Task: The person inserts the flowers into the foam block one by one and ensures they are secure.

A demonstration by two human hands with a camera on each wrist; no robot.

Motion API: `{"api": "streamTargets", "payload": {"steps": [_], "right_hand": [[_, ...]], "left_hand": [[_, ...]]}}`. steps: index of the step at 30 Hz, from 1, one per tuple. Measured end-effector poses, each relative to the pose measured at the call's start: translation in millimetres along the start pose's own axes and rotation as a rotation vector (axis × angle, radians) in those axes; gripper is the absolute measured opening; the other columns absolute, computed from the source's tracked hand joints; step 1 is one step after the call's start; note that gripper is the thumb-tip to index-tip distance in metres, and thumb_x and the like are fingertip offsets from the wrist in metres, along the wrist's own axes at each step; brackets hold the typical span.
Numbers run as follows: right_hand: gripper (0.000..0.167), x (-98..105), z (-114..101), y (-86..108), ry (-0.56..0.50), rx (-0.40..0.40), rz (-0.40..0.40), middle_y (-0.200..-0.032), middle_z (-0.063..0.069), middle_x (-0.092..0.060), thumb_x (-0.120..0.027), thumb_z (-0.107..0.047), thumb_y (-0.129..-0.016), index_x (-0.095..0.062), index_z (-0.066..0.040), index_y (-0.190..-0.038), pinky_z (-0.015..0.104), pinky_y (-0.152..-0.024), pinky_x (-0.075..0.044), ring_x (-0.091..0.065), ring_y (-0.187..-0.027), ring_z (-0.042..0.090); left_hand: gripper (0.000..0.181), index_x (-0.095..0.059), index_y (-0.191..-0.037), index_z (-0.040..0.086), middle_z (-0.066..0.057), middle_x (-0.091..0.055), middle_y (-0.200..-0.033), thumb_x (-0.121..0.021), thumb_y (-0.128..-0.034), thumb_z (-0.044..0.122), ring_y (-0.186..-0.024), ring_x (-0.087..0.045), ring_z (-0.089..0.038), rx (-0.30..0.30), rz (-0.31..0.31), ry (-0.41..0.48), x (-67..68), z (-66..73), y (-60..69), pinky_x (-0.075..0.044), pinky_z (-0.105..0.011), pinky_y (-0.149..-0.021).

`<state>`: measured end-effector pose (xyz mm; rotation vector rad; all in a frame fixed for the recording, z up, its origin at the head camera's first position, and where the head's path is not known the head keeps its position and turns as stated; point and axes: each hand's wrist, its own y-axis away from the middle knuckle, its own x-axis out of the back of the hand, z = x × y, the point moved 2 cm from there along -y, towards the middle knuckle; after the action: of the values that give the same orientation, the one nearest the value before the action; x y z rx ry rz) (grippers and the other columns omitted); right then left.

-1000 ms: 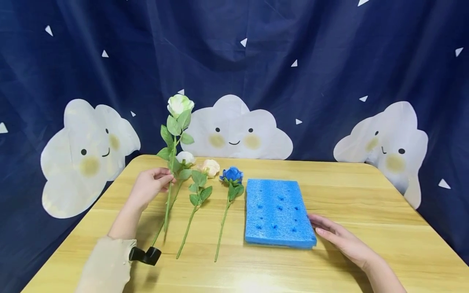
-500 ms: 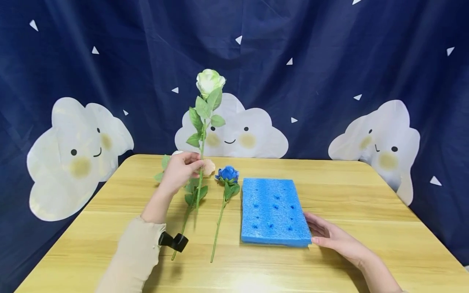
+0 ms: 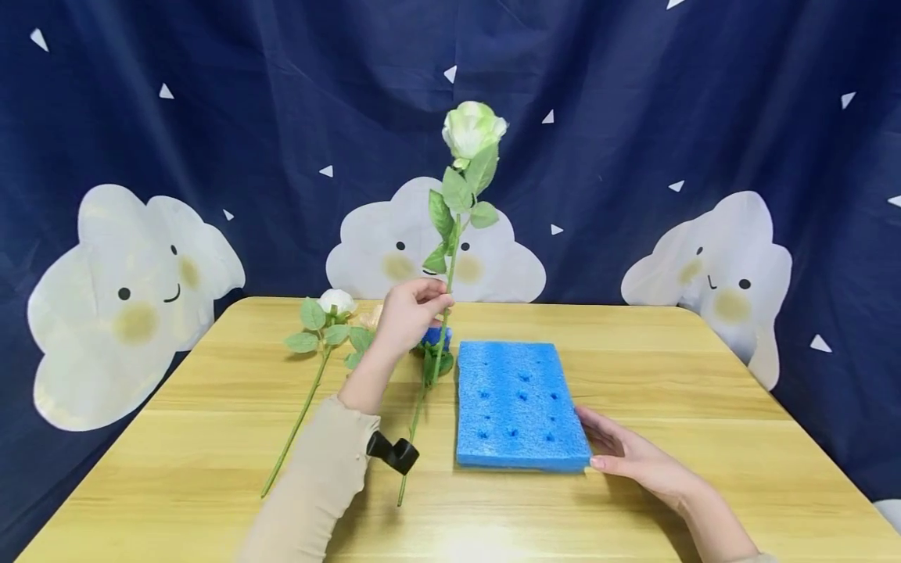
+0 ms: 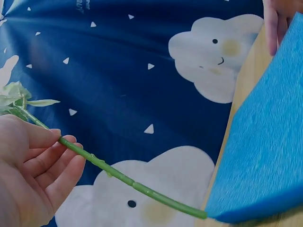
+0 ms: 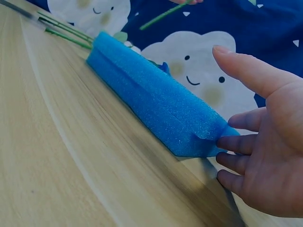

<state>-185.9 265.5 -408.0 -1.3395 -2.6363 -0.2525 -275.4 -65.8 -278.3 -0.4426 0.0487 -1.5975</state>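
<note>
My left hand pinches the green stem of a white-green rose between thumb and fingers, holding it upright above the table. In the left wrist view the stem slants down from the left hand, its lower end near the edge of the blue foam block. Several small holes dot the top of the block. Fingertips of my right hand touch the block's right side; the right wrist view shows that hand with fingers spread, thumb raised off the foam.
On the wooden table, left of the block, lie a white flower, a pale peach flower and a blue flower. The left arm partly covers them. A dark blue curtain with smiling clouds hangs behind.
My left hand has carried the white-green rose rightward and up, from over the white flower to over the blue one. The right hand stays at the block's side.
</note>
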Motion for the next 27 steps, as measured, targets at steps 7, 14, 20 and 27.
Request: {"api": "streamTargets", "payload": {"steps": [7,14,20,27], "right_hand": [[0.066,-0.6,1.3,1.9,0.021,-0.004,0.026,-0.150,0.026,-0.009,-0.050,-0.008,-0.095,-0.011,0.005,-0.146,0.010,-0.098,-0.026,-0.020,-0.135,0.024],[0.063,-1.5,0.7,1.9,0.034,-0.008,0.038,-0.150,0.026,-0.010,-0.048,-0.010,-0.096,-0.011,0.005,-0.145,0.010,-0.098,-0.025,-0.018,-0.134,0.026],[0.061,0.3,1.1,2.4,0.037,-0.019,0.039,-0.150,0.026,-0.011,-0.046,-0.011,-0.097,-0.012,0.004,-0.146,0.010,-0.098,-0.025,-0.022,-0.134,0.017],[0.059,0.1,1.2,2.5,0.012,-0.003,0.016,-0.150,0.026,-0.010,-0.044,-0.011,-0.098,-0.012,0.002,-0.146,0.010,-0.097,-0.028,-0.009,-0.134,0.043]], "left_hand": [[0.018,-0.065,-0.102,-0.004,-0.016,-0.067,-0.094,-0.064,-0.0870,0.006,-0.084,-0.065,-0.023,-0.042,-0.017,0.066,-33.8,4.4,-14.0,-0.057,-0.029,-0.065],[0.016,-0.065,-0.099,-0.008,-0.019,-0.067,-0.095,-0.064,-0.0859,0.002,-0.084,-0.066,-0.026,-0.073,-0.047,0.109,-63.2,5.7,-21.7,-0.057,-0.036,-0.069],[0.016,-0.064,-0.100,-0.007,-0.018,-0.067,-0.095,-0.063,-0.0875,0.003,-0.083,-0.066,-0.024,-0.106,-0.120,0.045,-87.8,3.7,-26.0,-0.056,-0.026,-0.066],[0.015,-0.066,-0.098,-0.004,-0.013,-0.068,-0.094,-0.063,-0.0877,0.006,-0.080,-0.066,-0.018,-0.104,-0.115,-0.002,-110.0,7.1,-29.8,-0.054,-0.019,-0.064]]}}
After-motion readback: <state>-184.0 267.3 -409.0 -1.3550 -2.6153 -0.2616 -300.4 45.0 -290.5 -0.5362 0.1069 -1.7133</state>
